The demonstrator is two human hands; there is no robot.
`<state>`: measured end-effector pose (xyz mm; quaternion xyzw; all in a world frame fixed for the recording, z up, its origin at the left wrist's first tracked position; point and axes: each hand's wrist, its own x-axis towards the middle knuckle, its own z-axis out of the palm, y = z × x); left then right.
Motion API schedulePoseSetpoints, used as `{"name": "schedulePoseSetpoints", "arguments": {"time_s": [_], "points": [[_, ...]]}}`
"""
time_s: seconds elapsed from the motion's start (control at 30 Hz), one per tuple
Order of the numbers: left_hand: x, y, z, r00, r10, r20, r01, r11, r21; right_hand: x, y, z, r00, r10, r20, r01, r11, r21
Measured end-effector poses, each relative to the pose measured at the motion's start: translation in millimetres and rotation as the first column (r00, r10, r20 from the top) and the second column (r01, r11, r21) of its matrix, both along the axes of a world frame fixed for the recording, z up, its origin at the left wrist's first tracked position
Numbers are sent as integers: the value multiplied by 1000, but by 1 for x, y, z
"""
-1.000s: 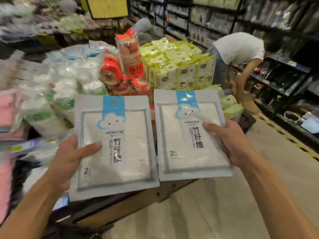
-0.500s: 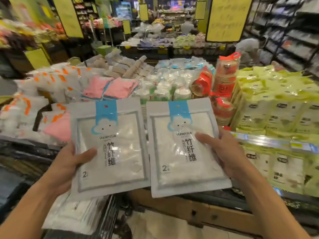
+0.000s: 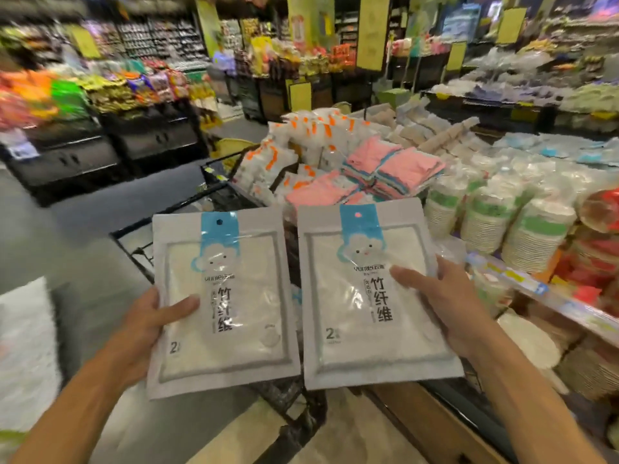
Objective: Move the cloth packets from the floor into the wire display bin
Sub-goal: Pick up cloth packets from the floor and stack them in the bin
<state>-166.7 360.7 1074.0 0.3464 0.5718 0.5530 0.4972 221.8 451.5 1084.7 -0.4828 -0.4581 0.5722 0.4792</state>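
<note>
I hold two flat grey cloth packets with blue cloud labels, side by side at chest height. My left hand (image 3: 147,324) grips the left packet (image 3: 224,313) at its left edge, thumb on its front. My right hand (image 3: 445,306) grips the right packet (image 3: 361,316) at its right edge, thumb on its front. Behind and below the packets stands a black wire display bin (image 3: 214,192), its rim and front corner showing past the left packet. Most of the bin's inside is hidden by the packets.
Pink folded cloths (image 3: 395,169) and white packets with orange marks (image 3: 294,142) fill the display behind the bin. Stacked paper cups (image 3: 522,236) stand to the right above a wooden shelf edge (image 3: 432,426). A white bag (image 3: 23,346) lies at the left on the grey floor.
The view has swung left, from the yellow packs and red goods to the wire bin and pink cloths. Both hands keep the same hold on their packets.
</note>
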Motion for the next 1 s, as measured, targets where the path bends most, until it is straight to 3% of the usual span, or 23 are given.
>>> {"name": "schedulePoseSetpoints", "arguments": {"time_s": [0.23, 0.53, 0.73, 1.0], "points": [[-98, -77, -5, 979, 194, 60, -196, 980, 25, -129, -1, 5, 977, 208, 42, -208, 978, 10], [-246, -138, -9, 962, 266, 61, -268, 963, 28, -300, -20, -4, 951, 308, 15, -308, 951, -6], [-316, -139, -17, 957, 284, 58, -285, 958, 10, -372, -18, -8, 932, 362, -6, -362, 932, -34], [-363, -80, -32, 959, 280, 49, -278, 960, -41, -421, 38, -29, 941, 335, 56, -330, 940, -82]]}}
